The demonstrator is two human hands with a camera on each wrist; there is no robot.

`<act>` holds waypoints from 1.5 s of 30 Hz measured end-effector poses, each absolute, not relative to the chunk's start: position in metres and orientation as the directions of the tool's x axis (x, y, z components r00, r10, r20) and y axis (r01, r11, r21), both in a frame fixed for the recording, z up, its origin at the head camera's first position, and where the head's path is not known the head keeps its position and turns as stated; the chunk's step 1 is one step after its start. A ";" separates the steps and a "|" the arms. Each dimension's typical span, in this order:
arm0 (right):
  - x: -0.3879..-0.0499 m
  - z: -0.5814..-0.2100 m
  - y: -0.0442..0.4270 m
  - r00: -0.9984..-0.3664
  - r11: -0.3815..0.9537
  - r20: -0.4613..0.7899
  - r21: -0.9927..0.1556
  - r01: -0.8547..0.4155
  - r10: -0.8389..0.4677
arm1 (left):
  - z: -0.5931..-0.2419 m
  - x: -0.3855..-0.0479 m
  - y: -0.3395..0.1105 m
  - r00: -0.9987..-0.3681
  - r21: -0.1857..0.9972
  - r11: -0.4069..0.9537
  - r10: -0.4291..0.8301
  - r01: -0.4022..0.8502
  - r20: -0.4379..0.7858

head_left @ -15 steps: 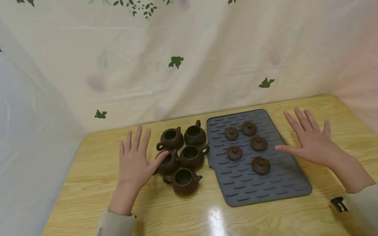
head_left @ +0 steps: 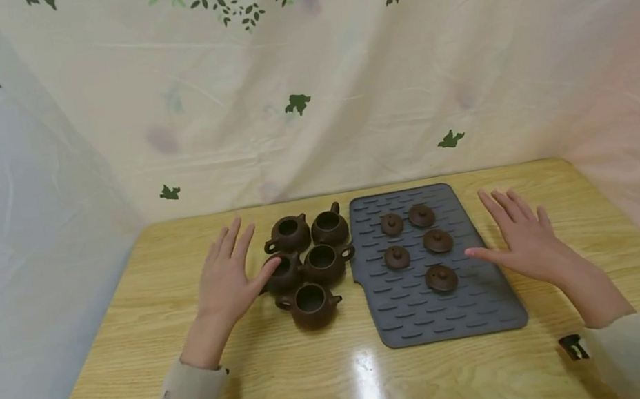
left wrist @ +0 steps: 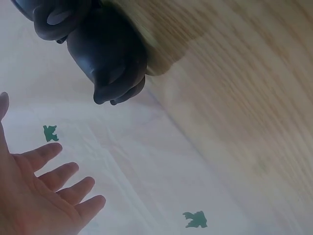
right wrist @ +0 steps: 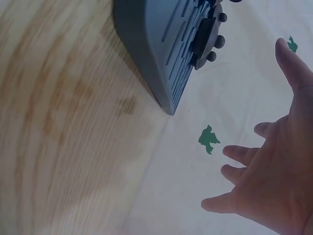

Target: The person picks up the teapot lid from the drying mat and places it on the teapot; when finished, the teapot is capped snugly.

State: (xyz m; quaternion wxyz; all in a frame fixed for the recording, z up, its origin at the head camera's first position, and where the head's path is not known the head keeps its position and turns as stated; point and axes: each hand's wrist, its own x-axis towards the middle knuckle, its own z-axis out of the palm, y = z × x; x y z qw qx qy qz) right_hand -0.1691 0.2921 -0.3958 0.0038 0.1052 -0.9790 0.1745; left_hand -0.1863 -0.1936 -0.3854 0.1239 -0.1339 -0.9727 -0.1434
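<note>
Several dark brown lidless teapots (head_left: 312, 307) stand clustered left of the middle of the table. My left hand (head_left: 225, 284) hovers beside them with its fingers spread, the thumb partly covering one teapot in the head view. In the left wrist view a teapot (left wrist: 110, 49) shows its handle, apart from the left hand (left wrist: 36, 191). Several matching teapot lids (head_left: 442, 278) lie knob up on a grey ribbed mat (head_left: 428, 329). My right hand (head_left: 524, 240) floats near the mat's right edge, fingers extended, holding nothing. The right wrist view shows the right hand (right wrist: 274, 171) apart from the mat (right wrist: 151, 58).
The wooden table (head_left: 301, 398) extends in front of the teapots and the mat. Behind and at both sides hangs a pale cloth (head_left: 357, 117) with green leaf-like prints. A dark band (head_left: 572, 348) is at the right sleeve.
Both hands have lowered slightly and their fingers have drawn a little closer together. The teapots, lids and mat stay where they were.
</note>
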 end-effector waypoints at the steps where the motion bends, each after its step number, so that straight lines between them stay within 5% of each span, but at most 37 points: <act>1: -0.169 -0.396 0.292 -0.977 0.916 0.048 -0.341 -0.213 -0.209 | -0.386 -0.186 -0.194 -0.933 0.250 0.922 0.224 0.297 0.281; 45: -0.161 -0.405 0.276 -0.944 0.836 0.050 -0.452 -0.312 -0.325 | -0.400 -0.169 -0.195 -0.926 0.329 0.890 0.213 0.315 0.311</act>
